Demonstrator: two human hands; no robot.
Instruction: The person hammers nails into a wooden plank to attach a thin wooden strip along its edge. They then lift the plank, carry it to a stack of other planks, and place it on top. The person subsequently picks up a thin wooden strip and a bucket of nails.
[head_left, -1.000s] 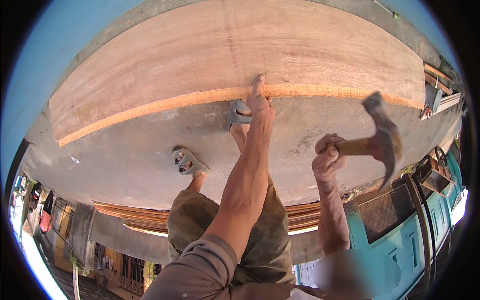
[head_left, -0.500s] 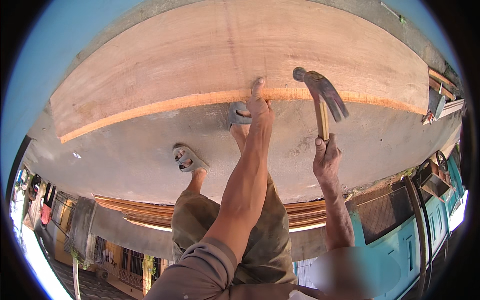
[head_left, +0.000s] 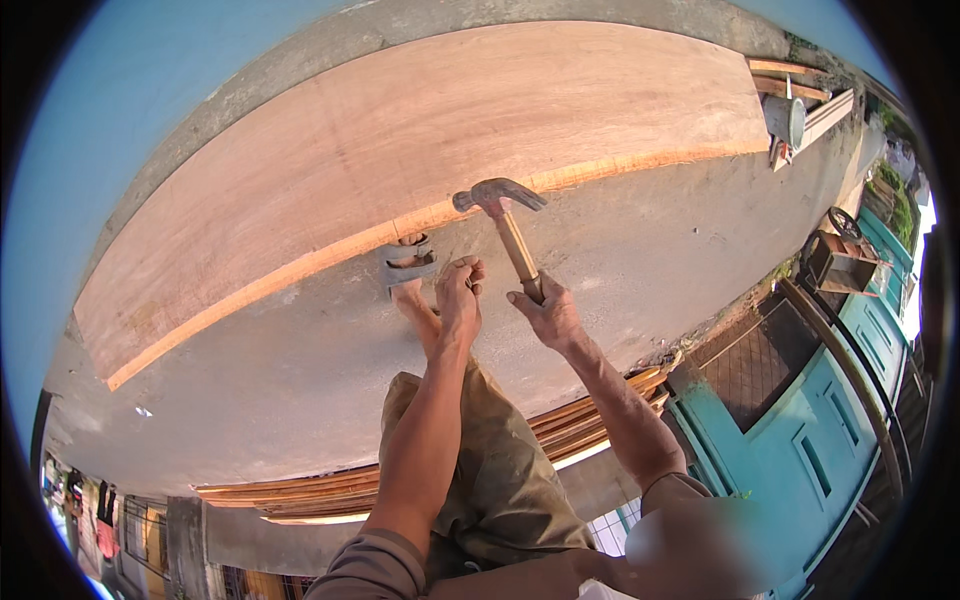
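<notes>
R hand (head_left: 556,316) wrapped round claw hammer (head_left: 518,245), handle running fwd-left to plywood panel's (head_left: 400,130) near long edge in view; L hand (head_left: 459,300), fingers curled together (contents unclear), sits nearer that edge, panel beyond, long axis approx L–R.

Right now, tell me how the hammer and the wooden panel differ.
The hammer is small; the wooden panel is far larger. The hammer has a dark metal head; the wooden panel shows a broad, pale brown face. The hammer is held in the right grip; the wooden panel is unheld. Both show wood.
</notes>
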